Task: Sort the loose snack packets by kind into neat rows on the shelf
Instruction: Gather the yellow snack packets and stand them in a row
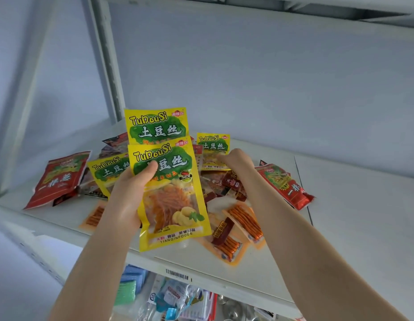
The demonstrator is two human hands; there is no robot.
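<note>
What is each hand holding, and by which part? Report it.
The left hand grips two yellow TuDouSi packets by their left edge, thumb in front. The right hand touches a third yellow packet low down; grip unclear.

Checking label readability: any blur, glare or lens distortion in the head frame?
Head view: wide-angle skew, the shelf post tilts strongly. Head view: flat bluish light, soft shadows, no hard glare. Head view: the yellow packet in the left hand reads sharp; the red packet at the left edge is softer.

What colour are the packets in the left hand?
The packets are yellow with a green patch; head view.
</note>
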